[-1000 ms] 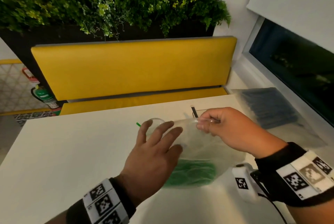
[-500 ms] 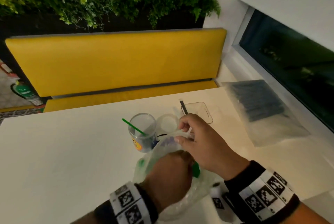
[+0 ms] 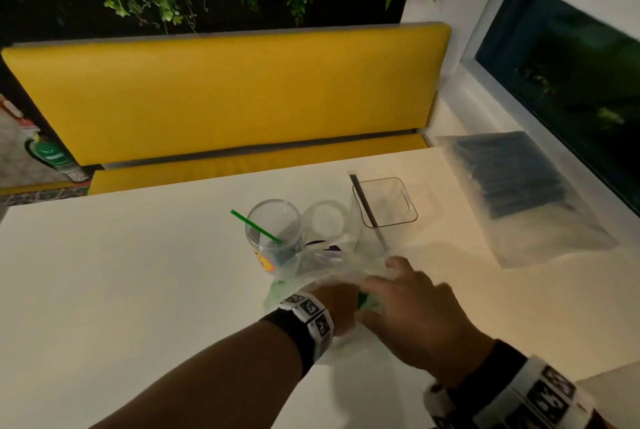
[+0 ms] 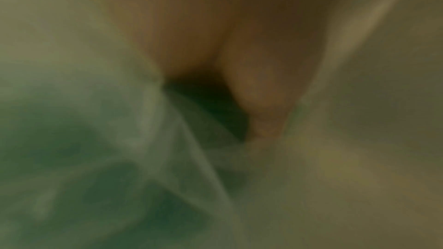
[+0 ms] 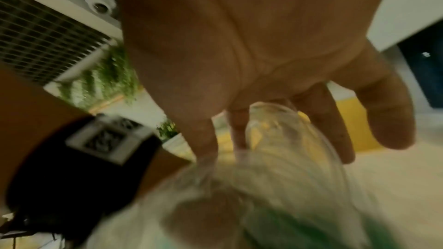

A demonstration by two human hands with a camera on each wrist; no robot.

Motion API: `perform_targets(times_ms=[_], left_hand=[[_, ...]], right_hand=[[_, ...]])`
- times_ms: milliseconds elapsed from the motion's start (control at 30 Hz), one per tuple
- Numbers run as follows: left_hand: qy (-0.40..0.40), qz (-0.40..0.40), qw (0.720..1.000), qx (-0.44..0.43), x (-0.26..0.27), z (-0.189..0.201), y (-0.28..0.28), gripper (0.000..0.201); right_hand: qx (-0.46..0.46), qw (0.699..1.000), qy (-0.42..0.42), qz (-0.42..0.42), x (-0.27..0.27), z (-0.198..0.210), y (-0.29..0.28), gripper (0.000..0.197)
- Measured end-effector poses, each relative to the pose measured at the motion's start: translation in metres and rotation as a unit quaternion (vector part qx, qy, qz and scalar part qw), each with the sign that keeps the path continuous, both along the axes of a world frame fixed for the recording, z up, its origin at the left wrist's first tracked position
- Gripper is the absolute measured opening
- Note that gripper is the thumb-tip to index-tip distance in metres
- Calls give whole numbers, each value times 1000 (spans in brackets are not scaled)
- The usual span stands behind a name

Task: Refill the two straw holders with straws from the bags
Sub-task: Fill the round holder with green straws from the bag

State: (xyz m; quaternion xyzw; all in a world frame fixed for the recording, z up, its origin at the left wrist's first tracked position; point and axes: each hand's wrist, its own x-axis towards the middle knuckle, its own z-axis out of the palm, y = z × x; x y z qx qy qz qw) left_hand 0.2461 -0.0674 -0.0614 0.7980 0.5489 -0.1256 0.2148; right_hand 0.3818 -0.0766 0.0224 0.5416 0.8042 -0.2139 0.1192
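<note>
Our left hand (image 3: 337, 304) sits inside the bag (image 3: 311, 266), its grip hidden; our right hand (image 3: 412, 311) pinches the bag's mouth. The cup (image 3: 273, 234) sticker is unreadable.

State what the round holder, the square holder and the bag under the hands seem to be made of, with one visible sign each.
Round holder: clear glass or hard plastic, glossy; the green straw shows through its wall.
Square holder: probably clear rigid plastic; see-through flat walls with rounded corners.
Bag: thin soft clear plastic film; it crumples, and green shows through it.
</note>
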Motion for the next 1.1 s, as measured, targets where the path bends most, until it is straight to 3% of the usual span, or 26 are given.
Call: perform_targets(times_ms=[100, 200, 300, 400, 500, 633, 767, 833, 900, 967, 1100], left_hand=[[-86, 41, 995, -6, -1, 0, 1, 20], [-105, 51, 993, -26, -8, -9, -4, 16], [-88, 32, 996, -9, -7, -7, -6, 22], [-76, 72, 994, -32, -1, -7, -10, 30], [-158, 130, 979, -20, -2, 0, -11, 23], [-251, 156, 955, -33, -7, 9, -21, 22], [-251, 194, 948, 16, -25, 11, -24, 15], [-252, 199, 947, -8, -28, 13, -22, 15], [-256, 202, 945, -25, -30, 16, -21, 15], [-264, 194, 944, -25, -34, 19, -22, 14], [-281, 179, 943, -16, -42, 24, -27, 11]], right_hand=[[-81, 988, 105, -72, 8, -27, -2, 41], [-95, 974, 190, -78, 11, -49, 3, 63], [-76, 961, 253, -80, 6, -59, 5, 54], [-36, 961, 262, -82, 5, -65, 9, 39], [21, 963, 252, -90, 11, -68, 16, 34], [-18, 954, 272, -121, 15, -58, 27, 58], [-45, 933, 334, -126, 21, -57, 31, 66], [-73, 918, 366, -135, 21, -57, 27, 57], [-116, 894, 403, -154, 13, -53, 26, 31], [-117, 890, 410, -161, 8, -52, 28, 13], [-168, 844, 456, -228, 5, -55, 34, 22]])
